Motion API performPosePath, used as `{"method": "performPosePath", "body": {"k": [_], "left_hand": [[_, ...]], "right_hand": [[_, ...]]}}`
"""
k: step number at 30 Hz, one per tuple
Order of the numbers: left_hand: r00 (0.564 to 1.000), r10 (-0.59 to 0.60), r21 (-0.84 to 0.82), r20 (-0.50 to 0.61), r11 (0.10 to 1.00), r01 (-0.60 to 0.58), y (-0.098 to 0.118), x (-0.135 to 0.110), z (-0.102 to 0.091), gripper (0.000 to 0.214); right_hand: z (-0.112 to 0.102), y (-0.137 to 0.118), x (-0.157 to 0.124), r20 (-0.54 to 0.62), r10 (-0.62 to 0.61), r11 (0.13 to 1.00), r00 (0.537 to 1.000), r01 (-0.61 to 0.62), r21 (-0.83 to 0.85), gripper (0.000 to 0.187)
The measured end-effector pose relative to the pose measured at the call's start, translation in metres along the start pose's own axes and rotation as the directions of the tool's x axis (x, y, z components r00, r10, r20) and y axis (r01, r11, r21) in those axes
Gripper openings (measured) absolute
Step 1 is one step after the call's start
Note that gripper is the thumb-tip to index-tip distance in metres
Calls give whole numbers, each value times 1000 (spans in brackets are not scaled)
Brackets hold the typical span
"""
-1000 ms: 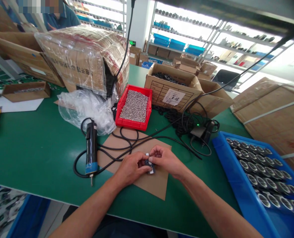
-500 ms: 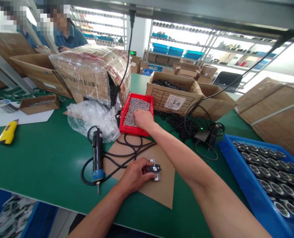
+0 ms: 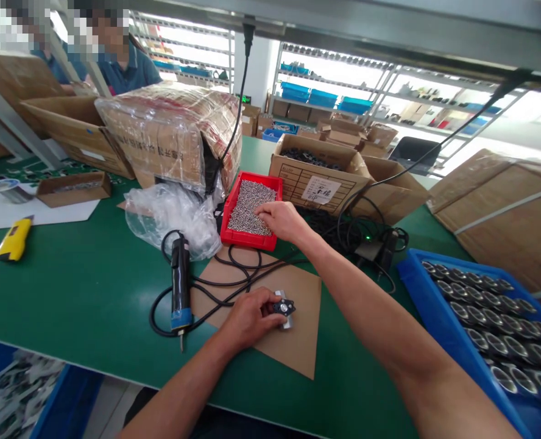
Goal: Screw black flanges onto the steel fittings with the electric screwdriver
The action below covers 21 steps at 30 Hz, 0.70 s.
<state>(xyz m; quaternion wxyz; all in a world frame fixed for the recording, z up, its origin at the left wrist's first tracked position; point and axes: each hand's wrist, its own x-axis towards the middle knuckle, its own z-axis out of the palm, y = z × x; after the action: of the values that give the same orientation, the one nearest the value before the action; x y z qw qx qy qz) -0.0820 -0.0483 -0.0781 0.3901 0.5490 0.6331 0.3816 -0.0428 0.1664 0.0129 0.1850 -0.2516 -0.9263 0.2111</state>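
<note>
Seemingly unfinished: left hand (image 3: 251, 317) clamped on small black-and-silver metal part (image 3: 284, 307); right hand (image 3: 285, 221) at red plastic bin (image 3: 248, 241), grip unclear; black cylindrical driver (image 3: 180, 277) idle.

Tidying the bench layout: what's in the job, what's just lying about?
In the job:
black-silver part in left grip
metal pieces in red bin, at right grip
probably cardboard sheet, electric screwdriver

Lying about, apparently:
clear plastic
yellow utility knife
</note>
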Motion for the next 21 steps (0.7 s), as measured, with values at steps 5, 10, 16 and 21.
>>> {"method": "performPosePath", "body": {"k": [5, 10, 16, 21], "left_hand": [[1000, -7, 22, -2, 1000, 7, 1, -1, 0, 28], [1000, 2, 30, -5, 1000, -2, 2, 0, 2, 26], [1000, 17, 48, -5, 999, -16, 6, 0, 2, 17], [1000, 29, 53, 1, 998, -29, 4, 0, 3, 15]], "right_hand": [[-7, 0, -82, 45, 117, 954, 992, -125, 273, 19], [2, -7, -146, 157, 117, 908, 981, -169, 383, 10], [18, -5, -170, 236, -80, 884, 968, -41, 466, 10], [28, -6, -174, 242, 30, 847, 970, -153, 508, 4]]}}
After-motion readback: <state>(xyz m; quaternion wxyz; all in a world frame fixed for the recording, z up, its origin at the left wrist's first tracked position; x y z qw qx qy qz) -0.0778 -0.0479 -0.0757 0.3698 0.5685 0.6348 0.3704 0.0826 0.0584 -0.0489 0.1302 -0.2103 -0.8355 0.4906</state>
